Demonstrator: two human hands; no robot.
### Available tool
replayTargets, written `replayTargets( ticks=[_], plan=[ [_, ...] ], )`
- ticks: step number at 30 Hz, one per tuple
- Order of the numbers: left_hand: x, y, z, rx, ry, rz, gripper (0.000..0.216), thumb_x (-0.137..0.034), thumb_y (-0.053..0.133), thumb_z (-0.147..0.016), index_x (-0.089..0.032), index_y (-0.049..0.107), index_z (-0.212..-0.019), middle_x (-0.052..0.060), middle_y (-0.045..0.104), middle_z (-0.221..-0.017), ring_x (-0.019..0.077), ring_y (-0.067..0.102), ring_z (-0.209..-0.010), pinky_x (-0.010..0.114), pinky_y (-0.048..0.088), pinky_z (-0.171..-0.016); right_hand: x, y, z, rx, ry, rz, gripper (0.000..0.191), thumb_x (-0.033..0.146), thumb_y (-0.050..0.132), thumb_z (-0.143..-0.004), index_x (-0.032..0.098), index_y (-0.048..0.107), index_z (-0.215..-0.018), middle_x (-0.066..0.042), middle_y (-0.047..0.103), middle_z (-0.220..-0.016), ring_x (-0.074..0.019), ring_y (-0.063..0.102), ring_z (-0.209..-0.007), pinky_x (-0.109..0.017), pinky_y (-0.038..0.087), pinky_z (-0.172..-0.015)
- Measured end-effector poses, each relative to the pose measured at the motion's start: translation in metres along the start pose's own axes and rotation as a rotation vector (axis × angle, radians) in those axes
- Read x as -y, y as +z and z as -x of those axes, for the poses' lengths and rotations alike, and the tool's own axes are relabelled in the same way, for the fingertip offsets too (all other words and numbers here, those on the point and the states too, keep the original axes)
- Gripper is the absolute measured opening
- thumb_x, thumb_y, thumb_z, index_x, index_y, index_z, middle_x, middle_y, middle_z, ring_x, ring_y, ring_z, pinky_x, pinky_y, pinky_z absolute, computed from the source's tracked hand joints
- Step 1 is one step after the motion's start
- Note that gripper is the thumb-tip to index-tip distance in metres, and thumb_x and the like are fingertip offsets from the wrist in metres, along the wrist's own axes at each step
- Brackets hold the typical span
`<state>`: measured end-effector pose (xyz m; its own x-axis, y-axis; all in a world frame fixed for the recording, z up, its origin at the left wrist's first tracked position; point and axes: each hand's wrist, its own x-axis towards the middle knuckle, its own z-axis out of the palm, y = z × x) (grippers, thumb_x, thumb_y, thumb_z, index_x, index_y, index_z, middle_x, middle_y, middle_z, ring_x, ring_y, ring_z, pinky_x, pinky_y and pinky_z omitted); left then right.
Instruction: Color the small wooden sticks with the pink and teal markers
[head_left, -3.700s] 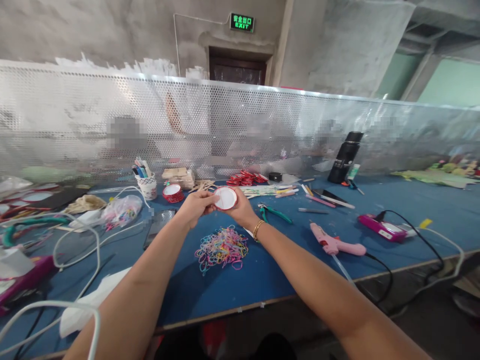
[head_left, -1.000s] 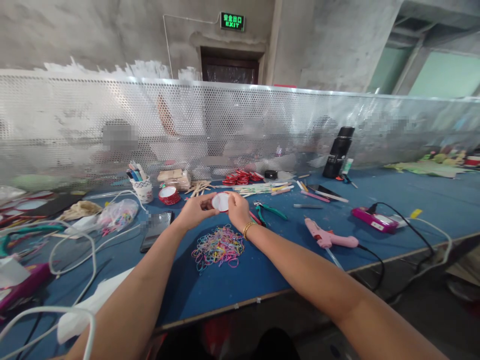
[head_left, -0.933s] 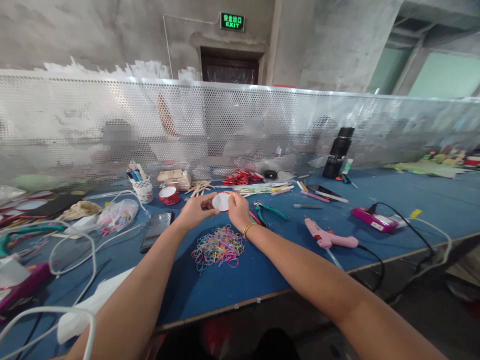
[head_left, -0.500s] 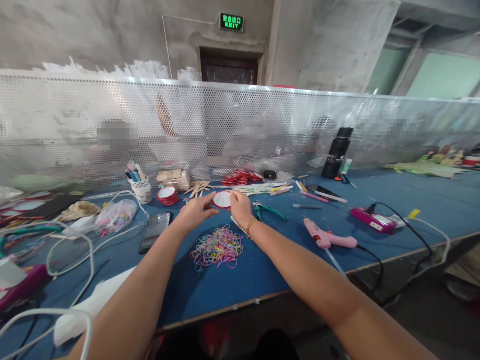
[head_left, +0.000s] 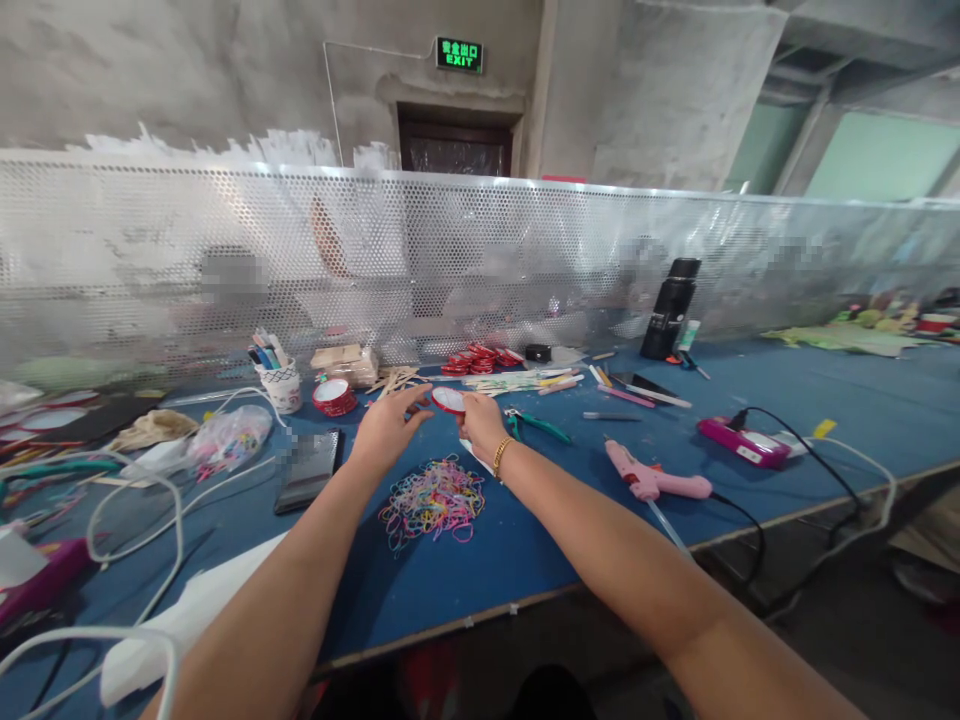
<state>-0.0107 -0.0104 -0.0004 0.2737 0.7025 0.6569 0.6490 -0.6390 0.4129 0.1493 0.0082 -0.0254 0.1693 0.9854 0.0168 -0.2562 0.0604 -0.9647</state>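
Note:
My right hand [head_left: 480, 424] pinches the rim of a small round red-edged white disc [head_left: 448, 400], held low over the blue table [head_left: 525, 545]. A gold bracelet sits on that wrist. My left hand [head_left: 388, 428] hovers just left of the disc with its fingers spread and nothing in them; the fingertips are close to the disc's edge. A heap of coloured rubber bands [head_left: 431, 503] lies on the table right below both hands.
A pink glue gun [head_left: 651, 478] and green-handled pliers [head_left: 536, 425] lie to the right. A phone [head_left: 307, 468], a pen cup [head_left: 283, 385], more red discs [head_left: 481, 358] and cables lie around. A perforated metal screen [head_left: 480, 260] stands along the table's far side.
Both hands held the disc up facing me; the disc has now dropped flatter toward the table. My left hand has let go and opened, and my right hand alone keeps the disc.

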Motion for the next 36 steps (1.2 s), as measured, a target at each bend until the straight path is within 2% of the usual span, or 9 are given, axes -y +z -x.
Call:
replayTargets(
  ticks=[3, 9, 12, 16, 23, 29, 33, 36],
  plan=[
    [-0.005, 0.010, 0.004, -0.101, -0.089, 0.112, 0.024, -0.025, 0.067, -0.080, -0.021, 0.072, -0.103, 0.006, 0.074, -0.092, 0.0189, 0.066, -0.081, 0.033, 0.052, -0.075, 0.004, 0.002, 0.003, 0.039, 0.108, -0.118, 0.014, 0.017, 0.042, -0.083, 0.018, 0.055, -0.078, 0.009, 0.038, -0.041, -0.0063, 0.026, -0.033, -0.018, 0.021, -0.037],
    [-0.012, 0.024, 0.007, -0.161, -0.034, 0.151, 0.018, -0.029, 0.063, -0.084, -0.023, 0.075, -0.096, 0.005, 0.074, -0.098, 0.0204, 0.065, -0.095, 0.033, 0.053, -0.079, 0.009, 0.002, 0.007, 0.154, 0.248, -0.177, 0.012, 0.017, 0.046, -0.083, 0.018, 0.050, -0.073, 0.010, 0.038, -0.043, -0.0037, 0.025, -0.033, -0.016, 0.021, -0.037],
    [-0.015, 0.024, 0.007, -0.180, -0.055, 0.153, 0.016, -0.030, 0.063, -0.084, -0.022, 0.075, -0.092, 0.005, 0.073, -0.095, 0.0200, 0.065, -0.090, 0.033, 0.053, -0.078, 0.010, 0.003, 0.010, 0.230, 0.324, -0.187, 0.015, 0.018, 0.048, -0.085, 0.019, 0.046, -0.070, 0.010, 0.036, -0.043, -0.0031, 0.022, -0.033, -0.015, 0.019, -0.037],
    [-0.018, 0.018, 0.008, -0.229, -0.045, 0.154, 0.013, -0.027, 0.062, -0.084, -0.021, 0.073, -0.085, 0.005, 0.071, -0.093, 0.0191, 0.064, -0.086, 0.031, 0.052, -0.074, 0.011, 0.005, 0.016, 0.394, 0.436, -0.186, 0.018, 0.014, 0.041, -0.087, 0.018, 0.047, -0.071, 0.009, 0.036, -0.044, -0.0032, 0.022, -0.033, -0.014, 0.017, -0.037],
    [-0.026, 0.007, 0.005, -0.211, 0.044, 0.048, 0.010, -0.025, 0.060, -0.086, -0.021, 0.070, -0.084, 0.004, 0.068, -0.092, 0.0190, 0.061, -0.089, 0.033, 0.049, -0.082, 0.013, 0.006, 0.021, 0.551, 0.501, -0.219, 0.023, 0.015, 0.034, -0.091, 0.019, 0.042, -0.070, 0.009, 0.035, -0.045, -0.0043, 0.020, -0.033, -0.014, 0.017, -0.038],
    [-0.029, 0.004, 0.002, -0.136, 0.161, -0.117, 0.008, -0.015, 0.056, -0.085, -0.020, 0.062, -0.081, 0.006, 0.065, -0.092, 0.0213, 0.057, -0.092, 0.036, 0.045, -0.086, 0.013, 0.005, 0.020, 0.514, 0.498, -0.233, 0.025, 0.010, 0.031, -0.088, 0.019, 0.040, -0.068, 0.008, 0.035, -0.043, -0.0050, 0.020, -0.032, -0.015, 0.017, -0.037],
    [-0.033, 0.005, 0.002, -0.120, 0.193, -0.179, 0.010, -0.015, 0.051, -0.088, -0.019, 0.059, -0.084, 0.006, 0.064, -0.086, 0.0211, 0.057, -0.087, 0.035, 0.044, -0.084, 0.015, 0.002, 0.015, 0.446, 0.466, -0.253, 0.023, 0.012, 0.034, -0.088, 0.019, 0.041, -0.068, 0.009, 0.034, -0.043, -0.0044, 0.020, -0.032, -0.015, 0.016, -0.038],
    [-0.036, 0.007, 0.002, -0.104, 0.187, -0.163, 0.008, -0.017, 0.054, -0.088, -0.019, 0.060, -0.084, 0.005, 0.065, -0.083, 0.0196, 0.058, -0.083, 0.033, 0.044, -0.080, 0.017, 0.001, 0.013, 0.394, 0.448, -0.256, 0.024, 0.013, 0.036, -0.088, 0.019, 0.039, -0.065, 0.009, 0.035, -0.042, -0.0041, 0.020, -0.032, -0.016, 0.016, -0.037]
  ],
)
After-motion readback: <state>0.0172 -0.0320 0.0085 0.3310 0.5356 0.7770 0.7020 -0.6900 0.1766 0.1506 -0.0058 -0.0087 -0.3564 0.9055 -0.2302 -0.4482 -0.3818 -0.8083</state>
